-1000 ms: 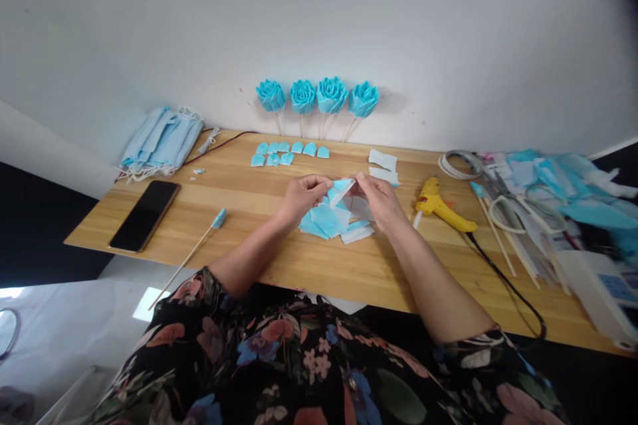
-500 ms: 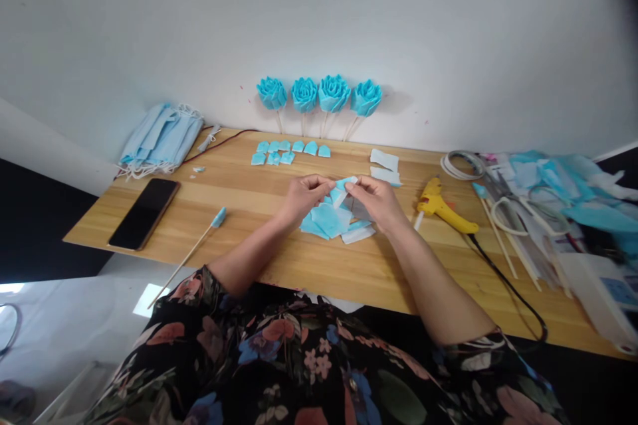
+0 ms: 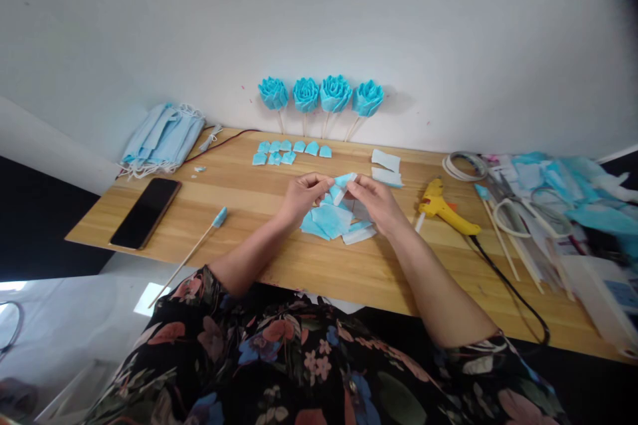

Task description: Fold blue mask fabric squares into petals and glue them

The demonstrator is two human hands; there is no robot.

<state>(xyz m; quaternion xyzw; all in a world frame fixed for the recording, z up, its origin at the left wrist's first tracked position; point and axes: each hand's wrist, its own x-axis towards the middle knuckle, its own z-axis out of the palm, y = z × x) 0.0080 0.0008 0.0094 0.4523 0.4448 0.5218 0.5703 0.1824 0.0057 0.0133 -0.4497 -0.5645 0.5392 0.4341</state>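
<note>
Between my two hands is a small piece of blue and white mask fabric (image 3: 341, 190), partly folded over. My left hand (image 3: 305, 196) pinches its left end between thumb and fingers. At the other end, my right hand (image 3: 375, 200) grips it the same way. Just beneath lies a loose pile of blue fabric pieces (image 3: 326, 220), partly hidden by the hands. Beyond them, several small rounded blue petals (image 3: 288, 147) lie in two rows. A stick with a blue bud tip (image 3: 219, 216) rests to the left, jutting over the table edge.
Several blue fabric flowers on sticks (image 3: 335, 94) lean on the wall. Stacked face masks (image 3: 164, 139) and a phone (image 3: 145, 214) are at left. On the right are white strips (image 3: 386, 161), a yellow glue gun (image 3: 443, 207), tape (image 3: 464, 166), scissors (image 3: 513, 218) and fabric scraps (image 3: 535, 176).
The fabric piece between my hands is now turned and folded differently, with a wider blue face showing. My hands have barely moved, and the view has shifted slightly.
</note>
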